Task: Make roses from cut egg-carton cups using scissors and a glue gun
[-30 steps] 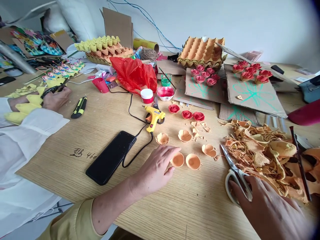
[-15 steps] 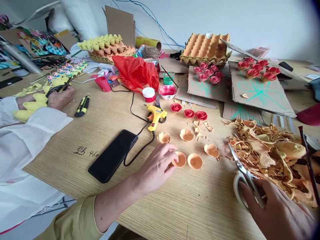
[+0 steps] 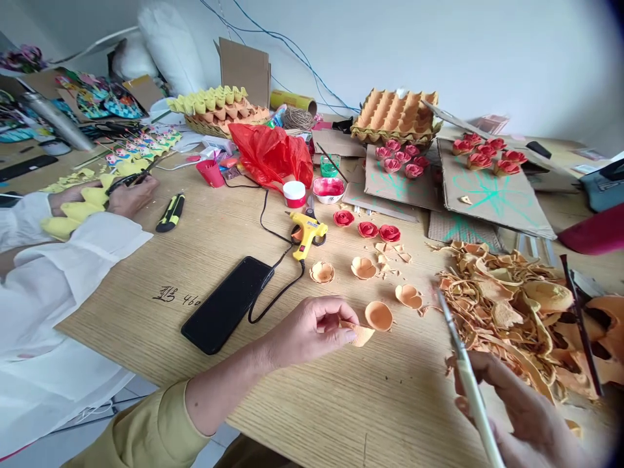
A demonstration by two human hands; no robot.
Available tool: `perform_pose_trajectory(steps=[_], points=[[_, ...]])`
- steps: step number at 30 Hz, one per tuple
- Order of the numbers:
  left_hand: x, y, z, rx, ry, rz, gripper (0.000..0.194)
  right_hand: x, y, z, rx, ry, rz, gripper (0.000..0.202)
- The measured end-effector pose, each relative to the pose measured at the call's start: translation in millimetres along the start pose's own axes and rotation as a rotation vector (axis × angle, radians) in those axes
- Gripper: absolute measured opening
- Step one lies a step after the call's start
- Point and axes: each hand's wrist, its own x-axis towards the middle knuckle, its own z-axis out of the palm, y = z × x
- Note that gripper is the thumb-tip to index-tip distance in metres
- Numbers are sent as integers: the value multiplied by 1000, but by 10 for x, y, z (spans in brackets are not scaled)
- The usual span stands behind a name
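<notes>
Cup (image 3: 363, 336), tilted, is pinched between thumb and fingers of the left hand (image 3: 307, 331), in front and to the right of the yellow glue gun (image 3: 306, 235), just beside a second cup (image 3: 379, 316). Farther right of the gun, across a wide gap, the right hand (image 3: 526, 403) is clamped on scissors (image 3: 468, 374), their tip near the gun-side margin of a scrap heap (image 3: 509, 309). Frontward from the gun, the surface (image 3: 370, 403) runs to its near edge beneath the left forearm (image 3: 229, 383).

Orange cup (image 3: 363, 335); yellow glue gun (image 3: 309, 229)
</notes>
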Motion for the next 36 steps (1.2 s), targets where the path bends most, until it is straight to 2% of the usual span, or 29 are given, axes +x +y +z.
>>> perform_pose_trajectory(steps=[3,6,8,12,17,22,30,36], points=[[7,-15,-20,-229,-87,-77,19,109,-103,72,-96,-146,-206,11],[17,-10,-16,-412,-131,-112,27,196,-175,150,-194,-191,-343,12],[23,-3,-6,-461,-125,-139,30,230,-208,203,-229,-214,-377,12],[30,5,6,-497,-132,-169,33,249,-255,280,-282,-191,-380,14],[31,26,21,-524,-161,-176,23,263,-316,310,-294,-171,-378,14],[30,57,38,-486,-161,-189,18,262,-334,323,-281,-170,-372,13],[29,1,52,-390,-169,-163,17,262,-343,342,-276,-238,-342,18],[31,-49,75,-317,-148,-149,17,274,-382,369,-296,-191,-343,18]])
